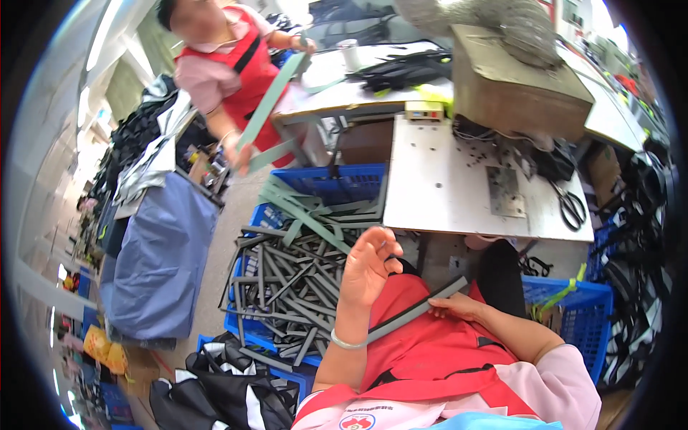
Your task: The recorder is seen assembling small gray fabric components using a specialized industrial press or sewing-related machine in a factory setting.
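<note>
My left hand [368, 271] is raised above my lap with the palm turned up and fingers loosely apart, nothing in it. My right hand [459, 306] grips a grey strip with a black edge [414, 310] near its upper end. The strip slants across my red apron [401, 347], its lower end reaching toward my left wrist. Beside my left hand, a blue crate [231, 320] holds many similar short grey strips [294, 279]. Pale green strips [304, 215] lie over its far part.
A white worktable [423, 183] ahead carries a metal plate [505, 191], scissors [570, 206] and a large boxy machine [519, 82]. At the far left a co-worker [229, 79] holds a long green strip [271, 104]. Black-and-white pieces [222, 390] lie lower left; another blue crate [584, 322] stands right.
</note>
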A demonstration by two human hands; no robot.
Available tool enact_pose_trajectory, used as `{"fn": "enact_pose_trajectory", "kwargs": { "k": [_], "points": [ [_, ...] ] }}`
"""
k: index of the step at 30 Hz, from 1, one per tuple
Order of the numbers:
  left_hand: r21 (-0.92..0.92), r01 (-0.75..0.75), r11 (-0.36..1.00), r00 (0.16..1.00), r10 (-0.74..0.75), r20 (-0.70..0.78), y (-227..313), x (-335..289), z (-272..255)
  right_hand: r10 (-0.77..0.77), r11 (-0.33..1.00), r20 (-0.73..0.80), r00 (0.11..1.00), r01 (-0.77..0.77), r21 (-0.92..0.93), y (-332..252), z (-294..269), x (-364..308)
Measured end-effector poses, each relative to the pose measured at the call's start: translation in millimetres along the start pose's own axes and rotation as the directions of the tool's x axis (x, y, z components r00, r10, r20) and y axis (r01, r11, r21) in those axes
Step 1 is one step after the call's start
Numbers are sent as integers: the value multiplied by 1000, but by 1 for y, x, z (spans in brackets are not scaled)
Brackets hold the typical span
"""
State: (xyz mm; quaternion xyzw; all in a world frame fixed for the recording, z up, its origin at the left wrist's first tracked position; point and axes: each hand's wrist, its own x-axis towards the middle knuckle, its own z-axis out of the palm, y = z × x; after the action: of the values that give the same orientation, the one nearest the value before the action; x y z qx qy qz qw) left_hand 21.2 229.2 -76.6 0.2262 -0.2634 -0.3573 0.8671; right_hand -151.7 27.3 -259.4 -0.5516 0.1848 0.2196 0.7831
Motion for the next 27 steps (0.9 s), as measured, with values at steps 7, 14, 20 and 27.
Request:
{"fn": "enact_pose_trajectory", "kwargs": {
  "k": [7, 14, 20, 27],
  "points": [
    [952, 258, 163, 964, 28, -266, -118, -31, -71, -104, 994, -64, 992, 101, -49, -9, -3, -22],
    [945, 270, -185, 961, 112, -252, -144, -39, -76, -167, 986, -60, 984, 166, -15, -15, -5, -35],
    [946, 236, -221, 970, 115, -215, -147, -40, -74, -172, 985, -38, 984, 172, 2, -19, -3, -45],
    [957, 211, -201, 973, 140, -185, -149, -37, -79, -185, 979, -30, 982, 182, -96, -22, -8, -51]
  ]
}}
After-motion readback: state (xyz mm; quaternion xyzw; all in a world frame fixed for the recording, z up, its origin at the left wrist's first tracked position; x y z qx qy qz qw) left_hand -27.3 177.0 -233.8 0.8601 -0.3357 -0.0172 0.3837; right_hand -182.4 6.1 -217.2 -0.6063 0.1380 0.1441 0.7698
